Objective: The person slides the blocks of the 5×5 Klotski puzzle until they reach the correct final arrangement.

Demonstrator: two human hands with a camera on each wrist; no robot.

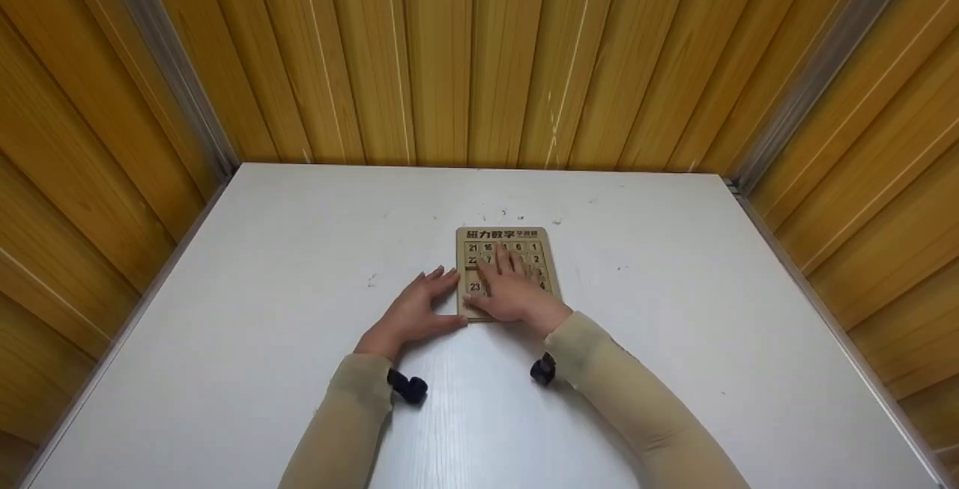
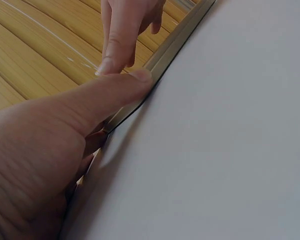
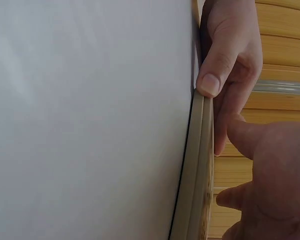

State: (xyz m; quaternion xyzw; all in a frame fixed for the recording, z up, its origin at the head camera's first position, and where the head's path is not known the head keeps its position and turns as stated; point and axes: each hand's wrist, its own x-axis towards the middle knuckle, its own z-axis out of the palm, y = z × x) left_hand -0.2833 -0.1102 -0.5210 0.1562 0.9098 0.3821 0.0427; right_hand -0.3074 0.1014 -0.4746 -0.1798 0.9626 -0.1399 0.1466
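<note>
A wooden number sliding puzzle lies flat on the white table, with numbered tiles in its frame and dark characters along its top. My left hand holds its near left corner: the thumb presses the near edge and the fingers lie along the left side. In the left wrist view that thumb reaches the frame's edge. Spread over the tiles is my right hand, its fingers touching or just above them; it covers several numbers. From the right wrist view, the puzzle's layered edge shows beside the right hand.
The white table extends around the puzzle on all sides, with small dark marks beyond it. Wood-patterned panel walls stand at the back and both sides. A small black device sits at each wrist.
</note>
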